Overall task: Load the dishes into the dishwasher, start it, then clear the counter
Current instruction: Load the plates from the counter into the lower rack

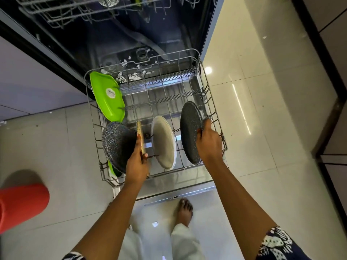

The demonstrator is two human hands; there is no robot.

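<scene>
The dishwasher's lower rack (216, 102) is pulled out over the open door. My right hand (208, 141) grips a dark speckled plate (189, 128) standing on edge at the rack's right side. My left hand (137, 164) holds a dark speckled bowl (117, 143) together with a thin tan board or plate (139, 132) at the rack's front left. Between them a white plate (163, 141) stands upright in the tines. A green tray (107, 96) leans at the rack's left rear.
The upper rack (75, 10) juts out above, holding a glass. The open dishwasher door (169, 192) lies under the rack, just in front of my bare foot (185, 209). A red plastic bin (20, 205) sits on the tiled floor at left. Dark cabinet fronts (330, 72) line the right side.
</scene>
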